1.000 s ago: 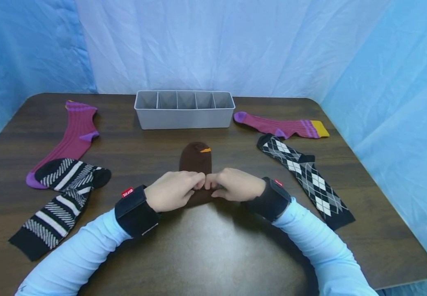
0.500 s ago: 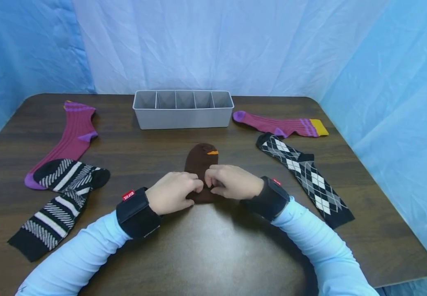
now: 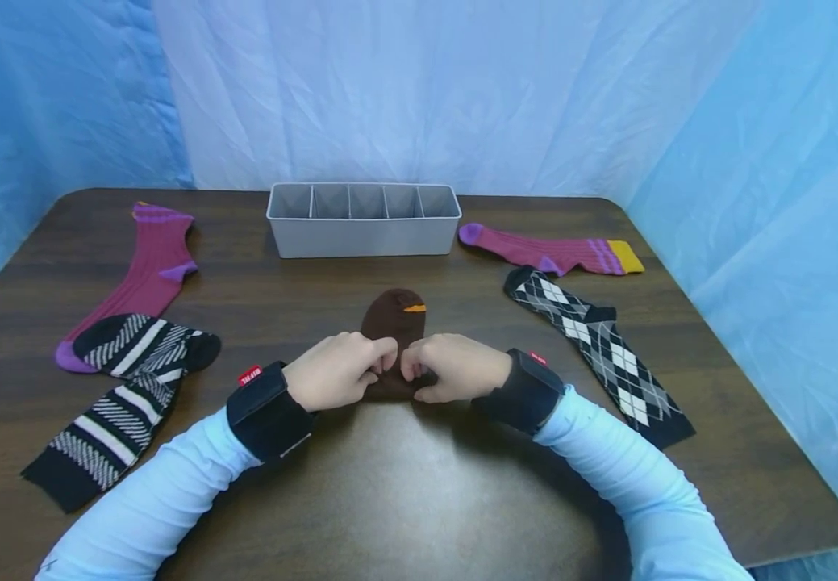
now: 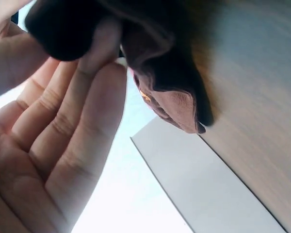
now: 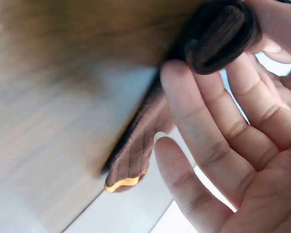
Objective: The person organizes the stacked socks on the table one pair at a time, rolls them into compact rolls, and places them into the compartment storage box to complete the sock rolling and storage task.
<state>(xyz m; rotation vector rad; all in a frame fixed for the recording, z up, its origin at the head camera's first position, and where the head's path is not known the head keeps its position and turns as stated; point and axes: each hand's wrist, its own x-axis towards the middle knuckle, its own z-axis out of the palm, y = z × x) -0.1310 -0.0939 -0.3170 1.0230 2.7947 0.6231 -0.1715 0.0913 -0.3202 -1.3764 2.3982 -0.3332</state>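
A brown sock (image 3: 393, 316) with a small orange patch lies at the middle of the table, its far end flat. Its near end is doubled into a thick fold (image 5: 225, 36), seen end-on in the right wrist view. My left hand (image 3: 339, 369) pinches the left side of this fold; in the left wrist view the thumb and fingertips meet the dark cloth (image 4: 63, 29). At the right side, my right hand (image 3: 458, 367) holds the fold between thumb and fingers. Both hands cover much of the near half from above.
A grey box (image 3: 364, 238) with several compartments stands behind the sock. A magenta sock (image 3: 146, 262) and a black-and-white striped sock (image 3: 124, 420) overlap at left. At right lie another magenta sock (image 3: 571, 252) and an argyle sock (image 3: 607, 355).
My hands, which met at the sock's middle a second ago, now sit slightly apart at its two sides. The brown sock has shifted a little to the right. The other socks stay put.
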